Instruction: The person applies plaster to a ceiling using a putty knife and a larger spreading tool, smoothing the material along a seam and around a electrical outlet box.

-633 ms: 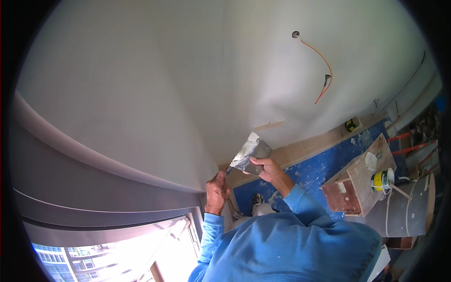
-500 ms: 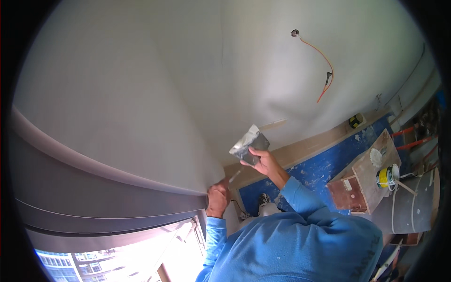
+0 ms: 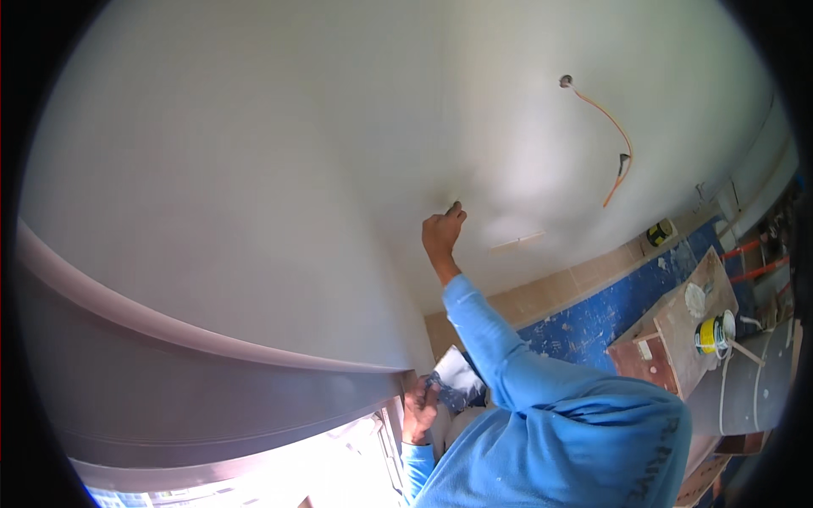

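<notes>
Up at the white ceiling (image 3: 254,169), the right hand (image 3: 442,233) is raised on a straight arm in a blue sleeve (image 3: 483,339); fingers (image 3: 455,209) are curled shut round a small dark item, prob. the tip of a tool, pressed to the plaster. What the item is can't be told, too small. Just right of that grip, a pale thin streak (image 3: 517,243) is seen on the ceiling. Further right and above the grip, an orange wire (image 3: 611,135) hangs out of a small hole (image 3: 566,81), with a dark end dangling.

Well below the right grip, the left hand (image 3: 419,411) is held low beside the window frame (image 3: 212,398), fingers closed on a flat metal plate (image 3: 457,381) smeared with grey-white filler; plate is tilted, its far edge toward the sleeve. Under the left hand, bright window light is blown out.

Right of both hands, far off, a blue floor cover (image 3: 593,326) w/ white speckles is seen, plus a wooden box (image 3: 677,339) carrying a yellow can (image 3: 710,336) and a white lid (image 3: 696,298). Beside the box, a grey pipe (image 3: 741,389) lies. A tan strip of wall tile (image 3: 550,296) runs btw ceiling edge and floor cover.
</notes>
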Tool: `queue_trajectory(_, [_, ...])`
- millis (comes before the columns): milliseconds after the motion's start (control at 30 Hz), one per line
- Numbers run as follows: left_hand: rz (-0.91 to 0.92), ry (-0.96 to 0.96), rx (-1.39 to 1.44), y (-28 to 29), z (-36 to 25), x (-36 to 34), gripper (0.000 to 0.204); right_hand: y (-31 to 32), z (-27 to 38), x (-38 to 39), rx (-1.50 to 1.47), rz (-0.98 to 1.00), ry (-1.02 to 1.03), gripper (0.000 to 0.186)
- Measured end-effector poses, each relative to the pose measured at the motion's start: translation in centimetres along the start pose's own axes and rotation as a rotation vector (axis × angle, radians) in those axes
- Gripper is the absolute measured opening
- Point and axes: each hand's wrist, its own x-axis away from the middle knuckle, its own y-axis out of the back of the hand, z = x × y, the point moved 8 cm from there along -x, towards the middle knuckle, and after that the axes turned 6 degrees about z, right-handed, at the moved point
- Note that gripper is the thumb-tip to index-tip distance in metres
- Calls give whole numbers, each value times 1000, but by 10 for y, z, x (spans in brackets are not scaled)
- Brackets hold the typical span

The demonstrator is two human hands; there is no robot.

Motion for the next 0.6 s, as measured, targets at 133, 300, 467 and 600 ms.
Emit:
queue_trajectory(133, [91, -19, -28, -9, 4, -5, 20, -4, 63, -1, -3, -231, 92, 34])
queue_trajectory(300, [108, 15, 44, -10, 6, -7, 20, -29, 18, 54, -569, -64, 150, 28])
queue_trajectory(467, [62, -14, -36, -4, 6, -5, 23, -53, -62, 37, -1600, 111, -580, 22])
queue_trajectory(600, [53, -22, -26, -3, 2, -4, 23, -31, -52, 23, -1592, 127, -518, 25])
